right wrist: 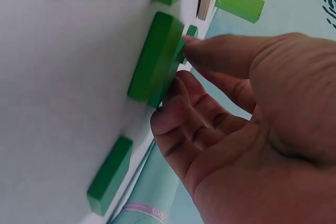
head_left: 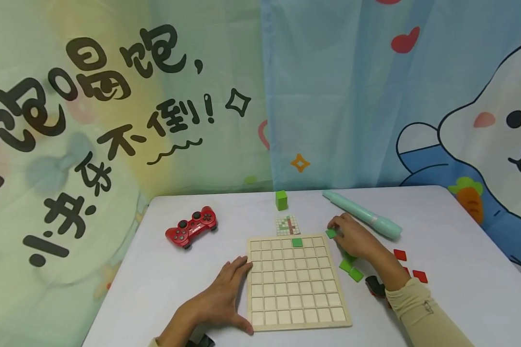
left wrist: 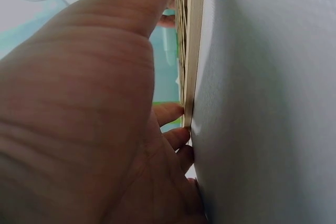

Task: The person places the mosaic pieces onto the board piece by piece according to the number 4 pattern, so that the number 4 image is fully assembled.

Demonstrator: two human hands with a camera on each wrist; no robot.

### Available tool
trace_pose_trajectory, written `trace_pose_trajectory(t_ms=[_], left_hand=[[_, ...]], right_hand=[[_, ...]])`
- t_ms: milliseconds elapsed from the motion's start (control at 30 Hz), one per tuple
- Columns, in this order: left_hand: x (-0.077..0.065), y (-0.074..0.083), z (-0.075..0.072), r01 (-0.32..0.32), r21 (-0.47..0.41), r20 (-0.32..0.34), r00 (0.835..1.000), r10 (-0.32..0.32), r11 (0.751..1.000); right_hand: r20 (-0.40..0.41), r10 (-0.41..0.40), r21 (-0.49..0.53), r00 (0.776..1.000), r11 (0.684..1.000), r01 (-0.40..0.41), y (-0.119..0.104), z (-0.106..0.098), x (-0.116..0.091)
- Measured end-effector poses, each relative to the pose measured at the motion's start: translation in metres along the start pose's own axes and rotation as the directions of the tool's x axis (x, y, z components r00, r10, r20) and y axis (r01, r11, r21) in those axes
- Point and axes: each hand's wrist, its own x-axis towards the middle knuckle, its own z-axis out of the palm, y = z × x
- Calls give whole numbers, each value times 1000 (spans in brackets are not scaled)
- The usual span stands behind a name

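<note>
My left hand rests with spread fingers along the left side of the wooden grid board. Its thumb lies at the near left corner, and in the left wrist view its fingertips touch the board's edge. A single green tile sits in a top-row cell. Right of the board's far corner, my right hand pinches a green tile between thumb and fingers. More green tiles lie below that hand, partly hidden by it; the right wrist view shows several green tiles close to the fingertips.
Behind the board lie a small pattern card and a green block. A red game controller is at the back left, a mint-coloured tube at the back right. Red tiles lie beside the right forearm.
</note>
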Motion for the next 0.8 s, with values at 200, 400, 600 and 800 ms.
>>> trace_pose_trajectory(t_ms=[200,400,600,800], left_hand=[[0,1,-1,-2,16,-5,1000,2,1000],[0,3,-2,-8,32,-14,1000,8,999],[0,2,-1,-2,36,-10,1000,2,999],[0,1,-1,7,19,1,1000,-7,1000]], right_hand=[[-13,5,-13,1000,1000,-5,0,0,-2],[-14,4,-5,1000,1000,-4,-1,-2,-2],[10,-54,52,998,997,53,-16,-3,-2],[95,-206,66,974,978,200,-51,-1,-1]])
